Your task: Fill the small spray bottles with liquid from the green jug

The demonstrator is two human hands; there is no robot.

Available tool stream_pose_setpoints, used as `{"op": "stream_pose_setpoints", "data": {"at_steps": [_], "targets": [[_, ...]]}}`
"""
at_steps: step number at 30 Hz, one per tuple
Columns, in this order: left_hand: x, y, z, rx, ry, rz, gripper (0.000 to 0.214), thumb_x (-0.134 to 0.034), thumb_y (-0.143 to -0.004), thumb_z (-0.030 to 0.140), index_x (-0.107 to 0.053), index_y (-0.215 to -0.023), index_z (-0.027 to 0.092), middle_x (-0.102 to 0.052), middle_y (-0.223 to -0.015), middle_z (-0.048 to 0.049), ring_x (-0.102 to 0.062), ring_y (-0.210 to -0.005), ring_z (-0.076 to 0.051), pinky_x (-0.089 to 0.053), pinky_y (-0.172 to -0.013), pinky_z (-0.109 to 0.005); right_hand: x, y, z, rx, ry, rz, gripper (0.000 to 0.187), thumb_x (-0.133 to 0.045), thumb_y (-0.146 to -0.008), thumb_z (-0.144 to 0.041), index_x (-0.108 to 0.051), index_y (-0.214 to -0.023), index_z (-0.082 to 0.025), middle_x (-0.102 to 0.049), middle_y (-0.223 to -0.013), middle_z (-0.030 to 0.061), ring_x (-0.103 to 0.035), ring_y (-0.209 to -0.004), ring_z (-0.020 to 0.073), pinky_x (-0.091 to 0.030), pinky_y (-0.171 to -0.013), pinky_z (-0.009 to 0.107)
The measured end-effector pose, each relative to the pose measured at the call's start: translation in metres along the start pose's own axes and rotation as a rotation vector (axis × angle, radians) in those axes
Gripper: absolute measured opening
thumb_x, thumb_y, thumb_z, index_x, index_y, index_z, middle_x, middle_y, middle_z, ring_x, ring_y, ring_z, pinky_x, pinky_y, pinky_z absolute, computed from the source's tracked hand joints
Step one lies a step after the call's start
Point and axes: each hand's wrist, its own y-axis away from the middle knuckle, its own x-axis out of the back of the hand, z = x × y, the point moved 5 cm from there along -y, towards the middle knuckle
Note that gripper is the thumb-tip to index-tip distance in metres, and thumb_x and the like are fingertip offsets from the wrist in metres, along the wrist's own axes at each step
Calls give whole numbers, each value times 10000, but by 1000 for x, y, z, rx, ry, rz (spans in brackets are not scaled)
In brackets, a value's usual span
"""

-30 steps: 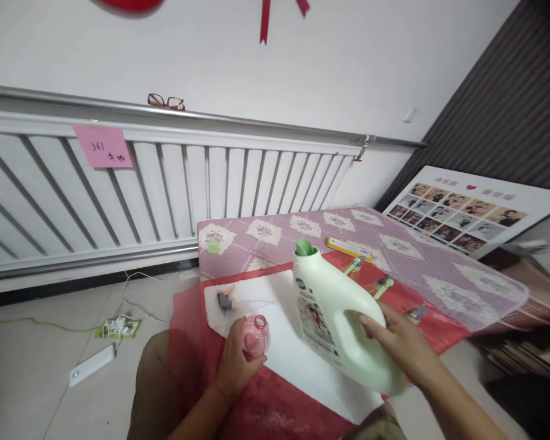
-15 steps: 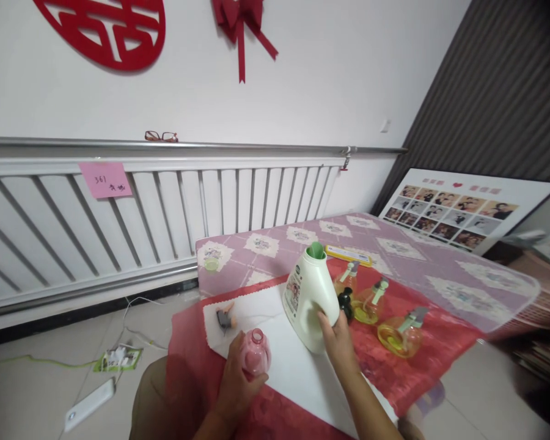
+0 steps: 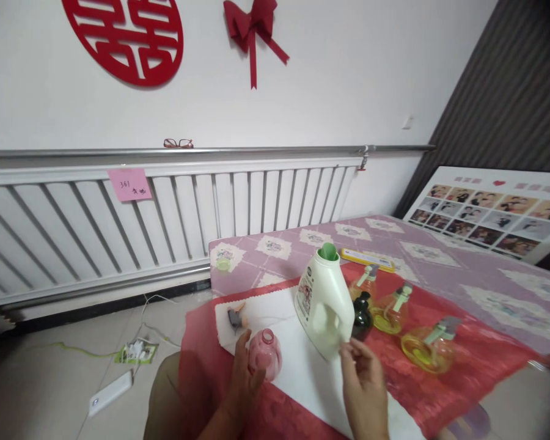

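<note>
Pink bottle (image 3: pixel 269 356) stands upright against the left grip (image 3: pixel 244 380).

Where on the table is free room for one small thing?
Free: the white sheet between the pink bottle and pale green jug; the patterned cloth between the green piece and the jug. Crowded: right of the jug, among the black bottle and three pump bottles.

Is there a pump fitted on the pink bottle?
No, the pink bottle shows an open neck with nothing fitted on it.
</note>
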Motion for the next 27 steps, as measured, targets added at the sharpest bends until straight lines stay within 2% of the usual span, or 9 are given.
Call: {"op": "stream_pose_setpoints", "data": {"at_steps": [3, 5, 7, 10, 11, 14, 17, 23, 27], "targets": [[6, 0, 0, 44, 29, 85, 587, -475, -874, 480, -344, -1380, 213, -389, -1453, -138, -388, -1334, -281, -318, -1114, -445, -27, 30, 22, -111, 3, -249, 451, -541, -746, -556, -553, -1013, -192, -651, -878, 63, -639, -805, 221, -511, -767, 342], [11, -2, 0, 58, 52, 143, 530, -424, -896, 485, -374, -1349, 213, -435, -1414, -133, -454, -1280, -264, -369, -1073, -440, -41, 44, 36, -131, 19, -345, 433, -530, -736, -555, -573, -968, -192, -662, -827, 53, -649, -771, 219, -526, -739, 327], [19, -8, 2, 64, 38, 201, 476, -381, -919, 454, -382, -1326, 207, -484, -1361, -132, -515, -1214, -241, -423, -1019, -418, -47, 52, 47, -135, 39, -377, 398, -527, -729, -542, -593, -912, -194, -672, -772, 46, -655, -728, 218, -535, -700, 318], [36, -29, 8, 32, -204, 215, 409, -317, -946, 351, -365, -1316, 183, -534, -1291, -139, -566, -1139, -206, -485, -928, -371, -47, 57, 52, -130, 62, -391, 350, -529, -732, -519, -613, -854, -203, -686, -736, 41, -655, -688, 216, -532, -661, 308], [41, -39, 10, 10, -363, 165, 391, -303, -944, 315, -377, -1301, 173, -554, -1262, -138, -577, -1116, -201, -502, -892, -362, -46, 58, 52, -123, 70, -400, 340, -525, -735, -516, -616, -840, -206, -685, -730, 38, -652, -679, 213, -528, -654, 303], [53, -68, 11, -27, -506, 57, 347, -448, -864, 243, -491, -1200, 171, -589, -1215, -122, -560, -1122, -228, -466, -931, -399, -45, 58, 48, -94, 92, -422, 326, -509, -743, -515, -615, -793, -211, -665, -699, 26, -634, -655, 206, -511, -641, 293], [54, -88, 13, -91, -638, -93, 314, -522, -787, 161, -581, -1094, 187, -618, -1151, -94, -532, -1124, -228, -404, -992, -392, -48, 59, 45, -73, 118, -435, 315, -492, -757, -505, -608, -770, -212, -655, -696, 26, -624, -662, 206, -497, -643, 287], [38, -97, 14, -151, -884, -328, 126, -549, -776, 148, -618, -862, 208, -640, -998, -42, -542, -976, -201, -402, -907, -333, -51, 61, 46, -48, 148, -449, 319, -458, -788, -501, -595, -781, -213, -656, -712, 29, -630, -694, 207, -487, -673, 281], [29, -99, 15, -170, -1011, -402, 108, -523, -816, 175, -599, -884, 209, -648, -1012, -59, -530, -992, -217, -389, -893, -346, -51, 61, 46, -36, 162, -447, 319, -445, -794, -500, -586, -768, -215, -645, -698, 26, -625, -673, 204, -484, -660, 279]]}}
